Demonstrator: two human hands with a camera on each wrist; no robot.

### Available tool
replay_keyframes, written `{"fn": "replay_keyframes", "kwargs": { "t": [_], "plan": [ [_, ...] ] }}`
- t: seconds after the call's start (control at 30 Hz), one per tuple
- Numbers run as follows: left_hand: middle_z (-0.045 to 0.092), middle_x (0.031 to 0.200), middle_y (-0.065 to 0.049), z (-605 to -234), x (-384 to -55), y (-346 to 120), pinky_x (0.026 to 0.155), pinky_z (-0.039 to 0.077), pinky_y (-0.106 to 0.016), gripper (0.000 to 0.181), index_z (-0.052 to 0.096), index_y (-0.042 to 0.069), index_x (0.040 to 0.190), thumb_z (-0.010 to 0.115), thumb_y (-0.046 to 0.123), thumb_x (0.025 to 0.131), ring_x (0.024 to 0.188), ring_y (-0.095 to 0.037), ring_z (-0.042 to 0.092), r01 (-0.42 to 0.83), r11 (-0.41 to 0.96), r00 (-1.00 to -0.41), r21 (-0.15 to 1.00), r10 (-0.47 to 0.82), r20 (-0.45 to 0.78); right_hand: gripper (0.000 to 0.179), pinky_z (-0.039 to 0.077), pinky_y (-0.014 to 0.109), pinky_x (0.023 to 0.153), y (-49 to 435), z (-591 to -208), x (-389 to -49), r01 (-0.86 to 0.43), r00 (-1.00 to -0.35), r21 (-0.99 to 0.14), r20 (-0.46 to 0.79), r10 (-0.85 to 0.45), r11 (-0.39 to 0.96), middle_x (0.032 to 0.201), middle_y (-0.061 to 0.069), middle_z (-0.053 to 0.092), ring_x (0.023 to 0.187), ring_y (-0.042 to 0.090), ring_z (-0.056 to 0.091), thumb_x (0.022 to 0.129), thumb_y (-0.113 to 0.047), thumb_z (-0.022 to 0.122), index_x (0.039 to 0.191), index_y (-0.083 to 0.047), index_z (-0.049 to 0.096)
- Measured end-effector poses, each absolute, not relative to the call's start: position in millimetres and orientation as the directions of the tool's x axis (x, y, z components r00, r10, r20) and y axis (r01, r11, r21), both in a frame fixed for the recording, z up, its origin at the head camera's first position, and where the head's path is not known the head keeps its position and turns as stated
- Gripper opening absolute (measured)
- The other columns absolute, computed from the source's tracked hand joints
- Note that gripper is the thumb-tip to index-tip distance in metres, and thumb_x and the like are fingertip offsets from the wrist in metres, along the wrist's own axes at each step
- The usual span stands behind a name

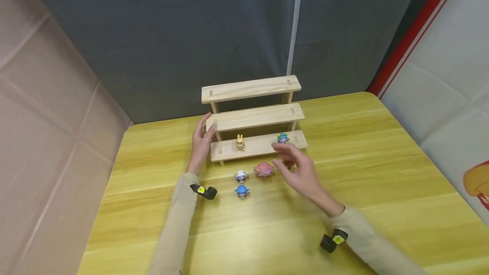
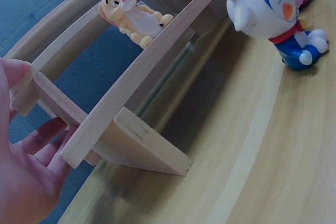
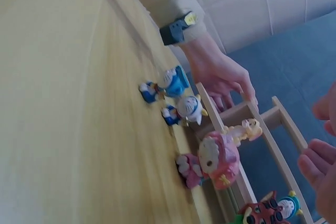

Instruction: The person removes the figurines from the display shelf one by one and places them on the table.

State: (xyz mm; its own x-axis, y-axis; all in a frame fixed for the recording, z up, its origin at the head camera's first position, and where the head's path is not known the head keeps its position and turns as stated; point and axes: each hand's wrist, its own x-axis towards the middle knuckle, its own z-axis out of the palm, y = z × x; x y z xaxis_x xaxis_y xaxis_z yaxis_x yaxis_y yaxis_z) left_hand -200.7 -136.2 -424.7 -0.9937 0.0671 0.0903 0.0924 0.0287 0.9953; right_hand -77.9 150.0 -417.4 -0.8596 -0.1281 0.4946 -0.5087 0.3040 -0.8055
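Note:
A three-tier wooden display stand stands at the back of the table. My left hand grips its left end, thumb on the middle shelf and fingers at the side support. A yellow long-eared figurine sits on the lowest shelf, left of centre. Toward that shelf's right end is a figurine with a teal hat. My right hand hovers before the right end, fingers loosely bent, holding nothing. It partly hides a dark red figurine on the table.
In front of the stand are a pink figurine, a white-hooded figurine and a blue figurine. A dark curtain hangs behind the wooden table. Light fabric walls flank it.

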Motion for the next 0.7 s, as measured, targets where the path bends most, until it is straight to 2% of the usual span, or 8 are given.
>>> {"fn": "replay_keyframes", "kwargs": {
  "t": [0.1, 0.2, 0.3, 0.53, 0.7],
  "plan": [
    [0.050, 0.146, -0.020, -424.0, -200.8, -135.9, 0.101, 0.050, -0.060, 0.054, 0.039, 0.010, 0.156, 0.056, 0.018, 0.105, 0.109, -0.025, 0.057, 0.087, 0.035, -0.994, 0.996, 0.065, 0.085, 0.040, 0.058, 0.022, 0.092, 153.9, -417.1, -82.9, -0.512, -0.856, -0.799, 0.505, -0.110, 0.315, 0.132, 0.019, 0.065, 0.110, 0.024, 0.069, 0.089, 0.008, 0.071, 0.128, 0.002, 0.063],
    [0.050, 0.147, -0.021, -423.2, -200.9, -135.6, 0.101, 0.051, -0.059, 0.054, 0.039, 0.010, 0.156, 0.056, 0.018, 0.105, 0.108, -0.024, 0.057, 0.087, 0.038, -0.994, 0.995, 0.062, 0.085, 0.040, 0.054, 0.032, 0.102, 157.0, -417.1, -86.7, -0.505, -0.858, -0.799, 0.505, -0.092, 0.326, 0.136, 0.017, 0.063, 0.119, 0.029, 0.065, 0.088, 0.008, 0.071, 0.127, 0.001, 0.063],
    [0.050, 0.146, -0.023, -422.6, -201.1, -135.7, 0.101, 0.052, -0.058, 0.054, 0.039, 0.010, 0.156, 0.056, 0.018, 0.105, 0.107, -0.024, 0.057, 0.088, 0.036, -0.994, 0.995, 0.061, 0.086, 0.042, 0.051, 0.041, 0.107, 159.3, -416.0, -89.9, -0.492, -0.863, -0.798, 0.501, -0.071, 0.347, 0.139, 0.016, 0.062, 0.125, 0.031, 0.061, 0.087, 0.007, 0.073, 0.127, 0.001, 0.063],
    [0.050, 0.143, -0.026, -423.2, -201.4, -135.3, 0.103, 0.046, -0.066, 0.054, 0.038, 0.009, 0.156, 0.055, 0.017, 0.105, 0.109, -0.026, 0.057, 0.087, 0.014, -0.994, 0.996, 0.066, 0.086, 0.042, 0.046, 0.051, 0.111, 165.3, -415.3, -97.6, -0.412, -0.889, -0.795, 0.457, -0.007, 0.445, 0.146, 0.014, 0.057, 0.133, 0.033, 0.055, 0.088, 0.000, 0.074, 0.128, 0.000, 0.063],
    [0.050, 0.143, -0.026, -423.9, -201.0, -134.0, 0.104, 0.044, -0.069, 0.054, 0.038, 0.010, 0.156, 0.054, 0.017, 0.105, 0.110, -0.027, 0.057, 0.088, 0.008, -0.994, 0.996, 0.068, 0.087, 0.044, 0.044, 0.058, 0.110, 170.7, -415.5, -102.8, -0.359, -0.910, -0.815, 0.414, 0.022, 0.454, 0.149, 0.016, 0.053, 0.137, 0.037, 0.049, 0.089, -0.002, 0.074, 0.131, -0.002, 0.062]
  ]
}}
